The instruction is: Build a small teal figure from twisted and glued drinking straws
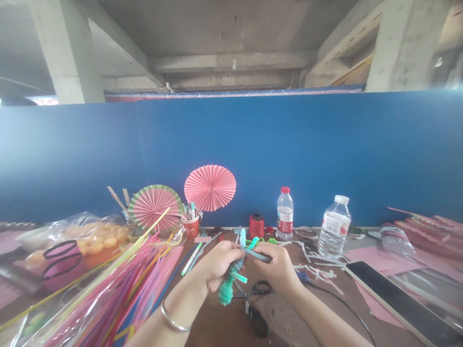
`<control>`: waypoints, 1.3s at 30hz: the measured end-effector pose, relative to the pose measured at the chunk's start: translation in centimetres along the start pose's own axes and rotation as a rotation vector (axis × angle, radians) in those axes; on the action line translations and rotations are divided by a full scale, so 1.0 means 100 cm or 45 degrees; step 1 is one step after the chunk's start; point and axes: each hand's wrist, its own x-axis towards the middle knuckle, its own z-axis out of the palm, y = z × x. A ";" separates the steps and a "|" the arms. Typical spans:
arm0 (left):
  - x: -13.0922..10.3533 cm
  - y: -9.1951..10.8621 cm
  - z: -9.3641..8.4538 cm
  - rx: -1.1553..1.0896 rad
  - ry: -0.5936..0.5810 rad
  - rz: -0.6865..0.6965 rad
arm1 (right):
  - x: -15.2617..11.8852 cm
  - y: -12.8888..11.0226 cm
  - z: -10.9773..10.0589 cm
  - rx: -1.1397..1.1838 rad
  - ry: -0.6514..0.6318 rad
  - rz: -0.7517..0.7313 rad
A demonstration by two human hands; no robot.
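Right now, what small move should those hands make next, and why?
Probably wrap the grey-blue strip around the teal fuzzy piece: the right hand pinches the strip close beside it, while the left hand holds the piece.

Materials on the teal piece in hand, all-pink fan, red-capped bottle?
Teal piece: fuzzy, matte, likely chenille stem; fluffy ridges show.
All-pink fan: matte, probably paper; crisp radial pleats.
Red-capped bottle: smooth, likely plastic; see-through walls.
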 end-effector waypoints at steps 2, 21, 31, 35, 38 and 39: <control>0.000 0.000 -0.001 0.030 -0.010 -0.017 | 0.002 0.002 -0.002 0.035 -0.024 0.023; -0.006 0.009 0.008 0.080 0.231 0.175 | 0.003 0.013 -0.008 0.119 -0.062 0.072; -0.003 0.004 0.002 0.007 0.212 0.217 | 0.004 0.016 -0.005 -0.031 -0.026 0.008; -0.002 0.003 0.001 0.065 0.254 0.230 | 0.007 0.018 -0.006 -0.065 -0.061 -0.014; -0.002 0.004 0.001 0.134 0.234 0.267 | 0.010 0.023 -0.009 -0.113 -0.167 0.110; -0.002 0.004 0.001 0.166 0.226 0.272 | 0.011 0.025 -0.011 -0.140 -0.203 0.164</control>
